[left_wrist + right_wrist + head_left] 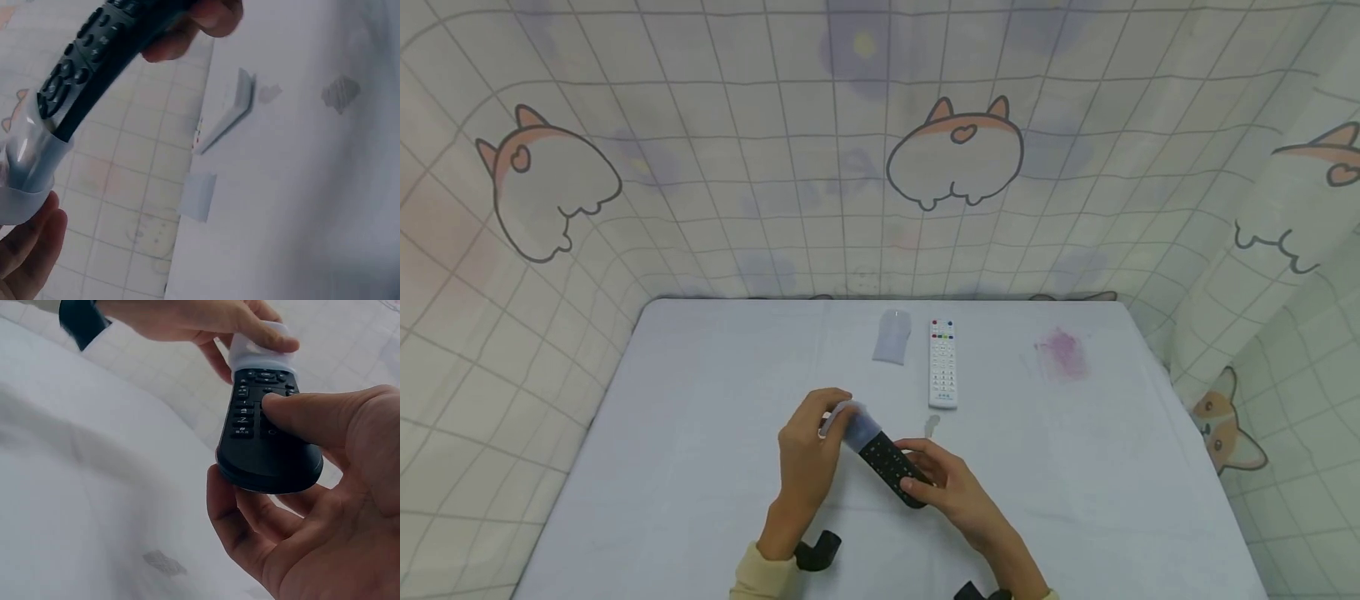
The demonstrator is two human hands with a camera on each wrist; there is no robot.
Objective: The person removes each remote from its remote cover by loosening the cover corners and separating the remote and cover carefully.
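A black remote control (891,467) is held at a slant above the white table. My right hand (951,492) grips its lower end, thumb on the buttons and fingers beneath, as the right wrist view shows. A translucent sleeve (859,427) covers the remote's far end. My left hand (811,446) pinches this sleeve near its closed end. In the left wrist view the sleeve's rim (59,140) circles the remote, and most of the buttons lie outside it.
Farther back on the white table (700,417) lie a white remote control (943,367) and a flat translucent sleeve (892,337). A small grey patch (932,425) and a pink stain (1063,352) mark the cloth. A patterned curtain (805,167) hangs behind.
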